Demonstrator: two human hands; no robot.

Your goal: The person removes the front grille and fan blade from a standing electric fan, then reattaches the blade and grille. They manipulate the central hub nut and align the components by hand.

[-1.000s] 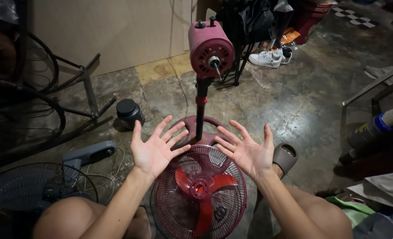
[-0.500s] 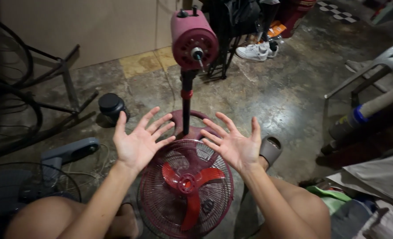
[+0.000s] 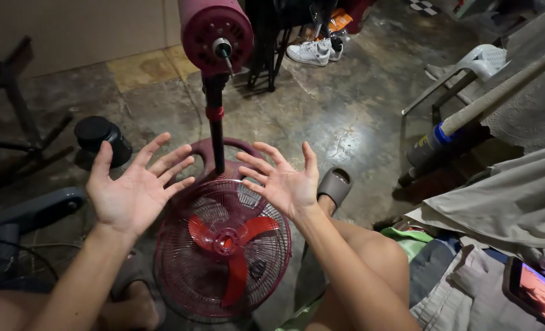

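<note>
My left hand (image 3: 134,187) and my right hand (image 3: 281,178) are both held up, palms toward me, fingers spread, holding nothing. Between and below them lies a maroon fan guard (image 3: 223,251) with a red three-blade propeller (image 3: 226,239) inside it, flat on the floor. Behind the hands stands a maroon fan motor head (image 3: 216,30) with a bare metal shaft, on a dark pole (image 3: 216,132) rising from a round maroon base (image 3: 202,156). The hands touch none of these.
A black cylindrical cap (image 3: 100,138) sits on the floor at left, near a grey fan base (image 3: 33,211). White sneakers (image 3: 312,52) lie at the back. A grey slipper (image 3: 333,184) is on my right foot. A white plastic chair (image 3: 468,67) and cloth (image 3: 505,208) crowd the right.
The view has moved closer and tilted down, so the motor head now sits at the top edge. Both hands stay raised and spread, drifting slightly left in view.
</note>
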